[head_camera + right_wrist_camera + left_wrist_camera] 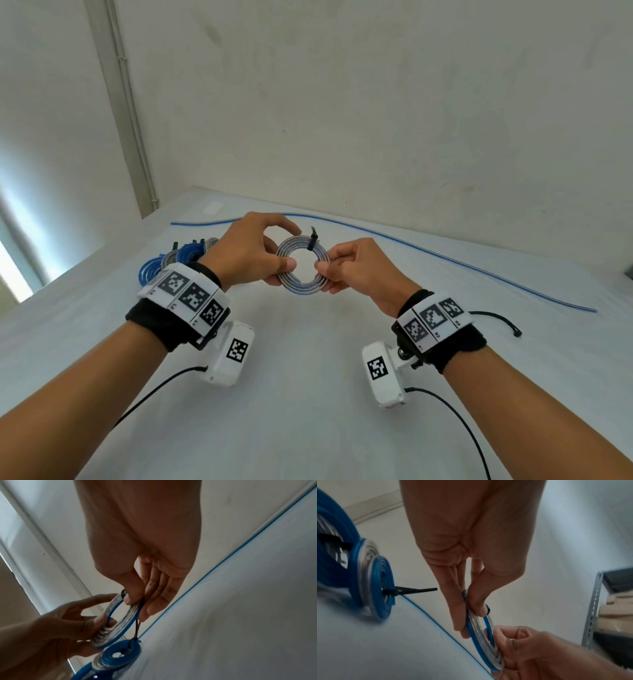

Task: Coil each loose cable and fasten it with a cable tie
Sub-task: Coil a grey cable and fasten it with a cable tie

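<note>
So both hands are up off the white tabletop sharing one flat coil of blue-and-silver ribbon cable, held between them roughly face-on to the head camera. The left hand has its grip on the coil's left rim, thumb on the near face and fingers behind, and the right hand pinches the right rim the same way, so neither grip is free or loose. The thing that matters for what comes next: the black cable tie sits on the coil's top edge, a bit right of centre, with its tail sticking up and away from the person. That puts it just beside the right thumb, so I'd guess the right hand is the one to pull or snug it while the left keeps the coil flat. The coil itself looks tidy, several turns lying tight in one plane with a clear round hole in the middle, blue on the edges and silvery on the face. From the right wrist view a thin black tail seems to hang below the fingers too, can't tell what it belongs to. Off to the left is a pile of already tied blue coils, and one long loose blue cable lies stretched across the far side of the tabletop, not yet coiled.
</note>
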